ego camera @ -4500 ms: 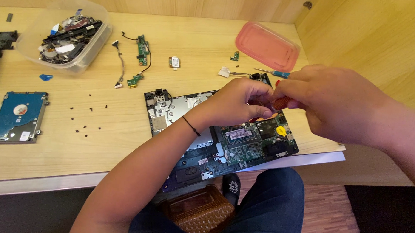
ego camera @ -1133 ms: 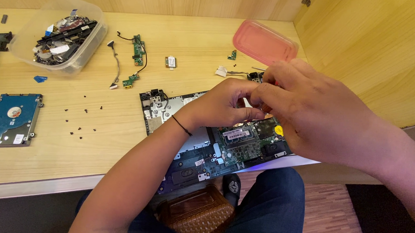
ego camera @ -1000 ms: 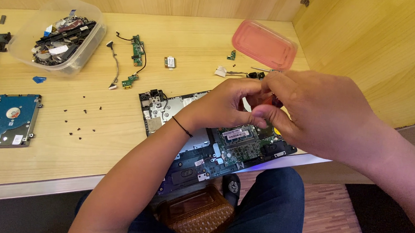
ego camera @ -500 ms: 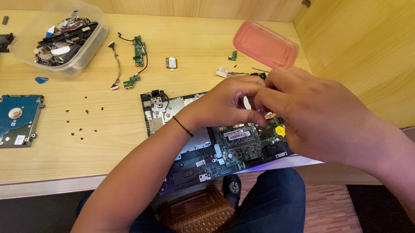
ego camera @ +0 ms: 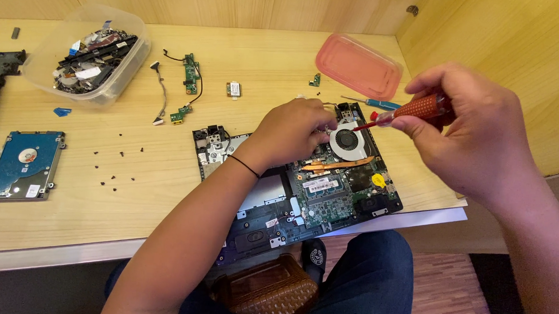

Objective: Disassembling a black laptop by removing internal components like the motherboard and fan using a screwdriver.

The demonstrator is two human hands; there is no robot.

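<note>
Only 1 view covers the scene, from a camera worn on the person's head. It looks steeply down and forward over a wooden table (ego camera: 167, 190), near enough that both forearms fill the lower frame. The opened laptop (ego camera: 303, 189) sits just right of centre, at the table's near edge; the person's lap and floor show beneath it. The far edge of the table meets a wooden wall at the top, and a side wall closes the right. With no 2nd view, nothing is shared.

red screwdriver (ego camera: 411, 112) tilted over opened laptop (ego camera: 303, 182), fan exposed
</note>
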